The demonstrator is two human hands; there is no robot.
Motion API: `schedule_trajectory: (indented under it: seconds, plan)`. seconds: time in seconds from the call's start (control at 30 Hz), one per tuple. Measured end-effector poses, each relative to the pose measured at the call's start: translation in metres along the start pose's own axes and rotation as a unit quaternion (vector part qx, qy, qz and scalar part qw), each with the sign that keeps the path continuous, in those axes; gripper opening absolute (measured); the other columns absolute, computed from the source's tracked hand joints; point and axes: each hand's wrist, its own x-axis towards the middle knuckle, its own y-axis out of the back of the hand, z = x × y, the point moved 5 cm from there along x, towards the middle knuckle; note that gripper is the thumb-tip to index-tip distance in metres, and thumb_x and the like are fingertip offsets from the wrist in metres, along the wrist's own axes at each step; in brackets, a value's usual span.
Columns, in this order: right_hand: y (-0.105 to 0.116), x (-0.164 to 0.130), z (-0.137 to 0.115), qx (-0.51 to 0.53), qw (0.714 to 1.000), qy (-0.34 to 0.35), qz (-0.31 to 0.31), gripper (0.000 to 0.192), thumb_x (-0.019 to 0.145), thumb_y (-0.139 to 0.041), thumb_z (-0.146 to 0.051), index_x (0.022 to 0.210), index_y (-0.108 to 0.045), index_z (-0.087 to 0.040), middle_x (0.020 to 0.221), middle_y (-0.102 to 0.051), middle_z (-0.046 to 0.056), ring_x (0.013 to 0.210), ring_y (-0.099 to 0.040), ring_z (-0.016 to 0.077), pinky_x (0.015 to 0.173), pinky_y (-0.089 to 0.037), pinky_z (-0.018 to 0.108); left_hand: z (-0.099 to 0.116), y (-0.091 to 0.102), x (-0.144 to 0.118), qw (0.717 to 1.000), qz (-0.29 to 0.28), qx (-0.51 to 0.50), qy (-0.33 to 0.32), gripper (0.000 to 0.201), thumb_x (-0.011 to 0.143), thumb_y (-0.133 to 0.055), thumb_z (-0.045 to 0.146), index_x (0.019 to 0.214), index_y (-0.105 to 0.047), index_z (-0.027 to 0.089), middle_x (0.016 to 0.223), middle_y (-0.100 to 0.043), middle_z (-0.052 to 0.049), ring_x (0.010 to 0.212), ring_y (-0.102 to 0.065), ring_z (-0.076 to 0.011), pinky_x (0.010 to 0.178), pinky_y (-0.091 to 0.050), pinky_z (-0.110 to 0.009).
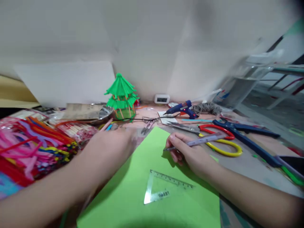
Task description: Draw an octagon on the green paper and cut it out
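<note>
A sheet of light green paper (123,196) lies in front of me with a clear set square (148,193) flat on it. My right hand (182,148) is closed around a pen (204,139), whose dark tip points left near the paper's surface. Over the paper's upper left edge, my left hand (118,142) is smeared by motion. Its fingers are blurred, so whether it holds anything does not show. Just beyond my right hand lie scissors (231,148) with red and yellow handles.
Colourful pipe cleaners (30,148) pile up at left. A green model pagoda (121,98) stands at the back, near a white digital display (161,98). A blue glue gun (181,109), grey wire (207,108) and dark blue pliers (249,142) lie toward the right.
</note>
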Motion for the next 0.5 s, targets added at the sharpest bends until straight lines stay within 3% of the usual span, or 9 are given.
schedule_trajectory:
  seconds: [0.1,0.17,0.33,0.5]
  plan:
    - [-0.001,0.0,-0.002,-0.008,1.0,-0.004,0.005,0.049,0.091,-0.059,-0.069,0.08,-0.058,-0.02,0.048,-0.053,-0.005,0.041,-0.039,0.0096,0.042,-0.026,0.021,-0.048,0.001,0.045,0.993,-0.049,0.04,0.098,0.036,0.101,-0.065,0.041,0.128,-0.063,0.017,0.114,-0.07,-0.008,0.094,-0.071,-0.0215,0.084,-0.061,-0.043]
    - [-0.002,0.0,-0.004,-0.012,1.0,0.0,0.008,0.05,0.092,-0.058,-0.069,0.081,-0.058,-0.021,0.048,-0.052,-0.005,0.041,-0.039,0.01,0.042,-0.025,0.022,-0.065,-0.008,0.063,0.989,-0.073,0.042,0.121,0.034,0.1,-0.067,0.04,0.125,-0.064,0.017,0.122,-0.068,-0.009,0.102,-0.069,-0.0233,0.088,-0.06,-0.044]
    - [-0.002,0.0,-0.004,-0.019,1.0,0.006,0.006,0.05,0.092,-0.057,-0.07,0.081,-0.057,-0.021,0.049,-0.051,-0.005,0.042,-0.039,0.0108,0.044,-0.026,0.022,-0.077,-0.029,0.07,0.986,-0.094,0.025,0.135,0.036,0.1,-0.067,0.04,0.129,-0.063,0.018,0.128,-0.066,-0.01,0.108,-0.068,-0.025,0.091,-0.06,-0.047]
    - [-0.002,-0.001,-0.002,-0.019,1.0,0.009,0.003,0.051,0.092,-0.057,-0.07,0.081,-0.057,-0.021,0.049,-0.052,-0.006,0.041,-0.038,0.0099,0.043,-0.027,0.021,-0.089,-0.031,0.074,0.99,-0.076,0.028,0.116,0.036,0.1,-0.067,0.04,0.129,-0.063,0.018,0.127,-0.066,-0.01,0.105,-0.068,-0.0244,0.089,-0.06,-0.045]
